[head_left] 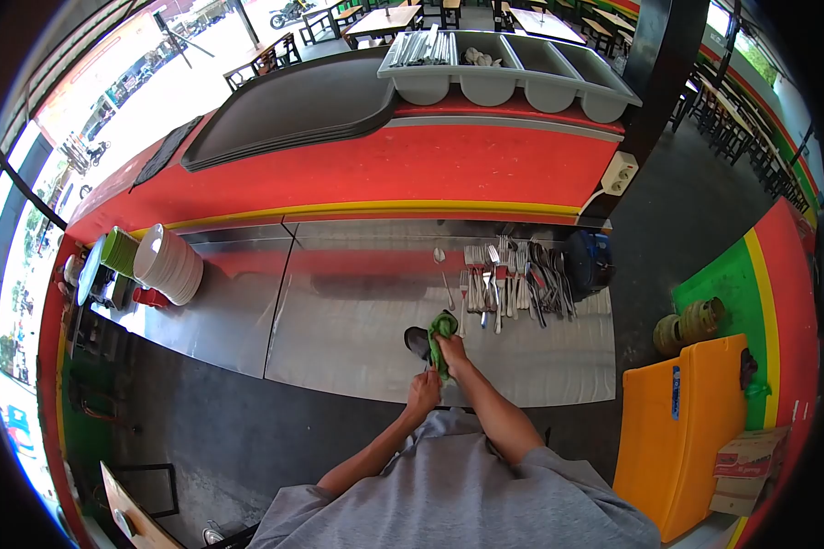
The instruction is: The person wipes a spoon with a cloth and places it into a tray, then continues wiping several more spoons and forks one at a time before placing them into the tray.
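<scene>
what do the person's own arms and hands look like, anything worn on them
Both the left hand and the right hand are ungloved, and the forearms are bare, with no watch or bracelet that I can make out. The short sleeves belong to a plain grey shirt.

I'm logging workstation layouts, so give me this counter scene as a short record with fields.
Right hand: gripping a green cloth
Left hand: close to the cloth, nearer the body; what it holds is unclear
Beside cloth: dark oval item, identity unclear
Surface: metal counter
Right part of counter: forks and other cutlery, grouped
Left end: stacked white dishes
Red ledge: dark trays, grey compartment holder
</scene>
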### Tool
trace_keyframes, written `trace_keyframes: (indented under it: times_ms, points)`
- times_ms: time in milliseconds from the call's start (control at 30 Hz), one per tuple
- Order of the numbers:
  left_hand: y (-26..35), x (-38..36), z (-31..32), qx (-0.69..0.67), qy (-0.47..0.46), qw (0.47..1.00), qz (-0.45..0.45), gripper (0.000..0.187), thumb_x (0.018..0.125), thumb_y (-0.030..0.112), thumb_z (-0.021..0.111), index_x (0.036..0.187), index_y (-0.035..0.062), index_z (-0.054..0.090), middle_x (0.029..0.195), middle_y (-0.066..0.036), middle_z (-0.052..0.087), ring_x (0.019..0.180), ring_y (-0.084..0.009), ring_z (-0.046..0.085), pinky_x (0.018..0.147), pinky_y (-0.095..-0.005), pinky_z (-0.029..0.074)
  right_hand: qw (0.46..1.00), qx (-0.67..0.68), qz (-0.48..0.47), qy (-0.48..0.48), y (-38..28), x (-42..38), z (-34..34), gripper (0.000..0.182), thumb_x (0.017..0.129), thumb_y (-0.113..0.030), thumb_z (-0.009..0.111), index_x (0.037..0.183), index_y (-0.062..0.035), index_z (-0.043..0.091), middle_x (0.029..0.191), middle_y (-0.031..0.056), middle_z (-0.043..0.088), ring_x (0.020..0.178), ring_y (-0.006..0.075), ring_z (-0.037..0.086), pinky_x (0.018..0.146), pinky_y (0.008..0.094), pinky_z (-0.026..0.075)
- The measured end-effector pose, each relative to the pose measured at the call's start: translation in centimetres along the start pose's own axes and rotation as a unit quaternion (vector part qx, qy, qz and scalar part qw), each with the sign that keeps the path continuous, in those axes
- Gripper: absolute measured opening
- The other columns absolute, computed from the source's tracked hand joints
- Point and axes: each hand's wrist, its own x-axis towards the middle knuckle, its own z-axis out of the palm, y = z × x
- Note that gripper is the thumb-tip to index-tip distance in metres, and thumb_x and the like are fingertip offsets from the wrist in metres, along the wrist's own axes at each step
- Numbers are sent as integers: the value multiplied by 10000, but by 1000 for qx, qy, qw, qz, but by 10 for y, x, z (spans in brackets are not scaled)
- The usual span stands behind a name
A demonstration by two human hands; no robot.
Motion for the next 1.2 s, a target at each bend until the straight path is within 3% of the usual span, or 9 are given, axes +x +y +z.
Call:
trace_keyframes:
  times_ms: [67, 167, 267, 467, 733, 833, 1067, 1133, 1200]
  points:
    - [-9, 2, 2, 28, 7, 998, 46, 503, 949, 369, 359, 665, 8, 565, 538, -173, 539, 514, -295, 580, 528, -423, 437, 1000, 1, -6, 13, 0, 0, 1, 194, 840, -237, 621, 805, -46, 628, 646, 42, 581, 523, 164, 556, 476, 328, 435]
    - [3, -5, -1, 34, 0, 999, 18, 508, 951, 364, 355, 665, 0, 563, 564, -200, 545, 553, -326, 588, 561, -439, 439, 1000, -4, 7, 28, 2, 4, 1, 200, 837, -238, 624, 807, -41, 629, 662, 47, 590, 541, 164, 563, 497, 326, 442]
    - [-1, -4, 3, 31, -4, 999, 11, 515, 957, 374, 361, 662, 5, 566, 547, -168, 541, 527, -289, 580, 537, -422, 432, 999, -28, -11, 34, 6, 9, 0, 216, 837, -246, 625, 833, -30, 638, 686, 54, 602, 558, 164, 571, 514, 323, 444]
    - [2, 6, 10, -65, -44, 992, -104, 513, 963, 386, 397, 647, 24, 578, 519, -71, 522, 486, -187, 525, 486, -358, 399, 992, -117, -31, 42, 10, 21, -4, 265, 843, -268, 627, 833, -5, 657, 677, 51, 620, 570, 155, 578, 516, 320, 440]
    - [-12, 50, 2, 4, -2, 999, -43, 463, 950, 357, 422, 677, 31, 605, 570, -99, 557, 538, -193, 541, 538, -363, 415, 990, -118, -73, 21, 32, 41, -5, 214, 879, -219, 599, 813, -21, 647, 655, 50, 616, 524, 132, 559, 484, 304, 428]
    - [-13, 69, 4, 9, -5, 998, -57, 436, 943, 342, 429, 692, 33, 608, 601, -98, 578, 573, -197, 561, 565, -363, 427, 999, -47, -13, -7, 14, 30, -6, 218, 872, -229, 609, 838, -18, 650, 670, 53, 619, 553, 135, 568, 503, 309, 433]
    - [-17, 74, 8, 7, 2, 997, -82, 426, 944, 340, 410, 702, 35, 584, 611, -112, 585, 581, -236, 578, 571, -384, 433, 992, -117, -36, 24, 0, 20, 0, 347, 833, -299, 637, 891, 43, 657, 743, 121, 654, 670, 207, 625, 604, 368, 471]
    - [-19, 69, 7, 9, 7, 999, -44, 439, 947, 346, 396, 690, 39, 576, 605, -116, 577, 568, -238, 573, 562, -390, 429, 984, -165, -50, 32, 13, 35, -2, 365, 827, -310, 640, 889, 50, 654, 758, 140, 661, 694, 221, 637, 621, 375, 475]
    - [-18, 61, 10, 11, 5, 1000, -26, 452, 949, 356, 384, 683, 41, 569, 597, -122, 569, 558, -240, 568, 555, -395, 427, 985, -154, -65, 46, 19, 41, -1, 294, 841, -276, 635, 837, 17, 655, 706, 87, 637, 626, 172, 605, 559, 345, 455]
